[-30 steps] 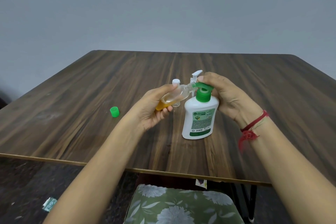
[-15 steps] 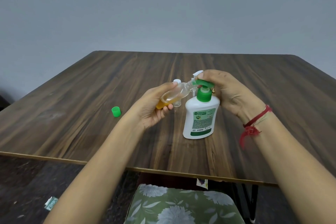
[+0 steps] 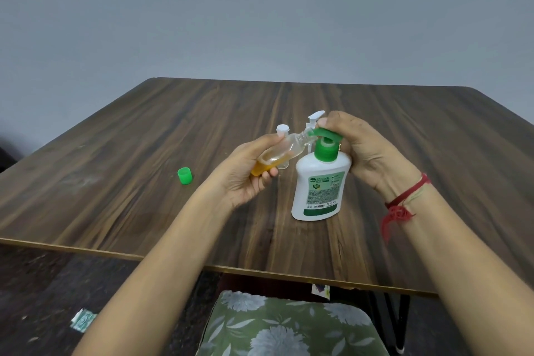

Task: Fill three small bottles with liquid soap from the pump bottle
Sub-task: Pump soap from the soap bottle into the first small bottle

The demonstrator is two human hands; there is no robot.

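Observation:
A white pump bottle with a green pump head stands on the wooden table. My right hand is curled over the green pump head. My left hand grips a small clear bottle, tilted, its mouth at the pump's spout, with orange-yellow soap in its lower part. Behind it, partly hidden, stand a small bottle with a white cap and another one with a white spray top. A loose green cap lies on the table to the left.
The table's near edge runs across the lower frame, and a chair with a green floral cushion sits beneath it. A scrap of paper lies on the dark floor at the lower left. A plain grey wall stands behind.
The green pump head has risen from its pressed-down position, with my right hand still over it. My left hand keeps the small bottle at the spout.

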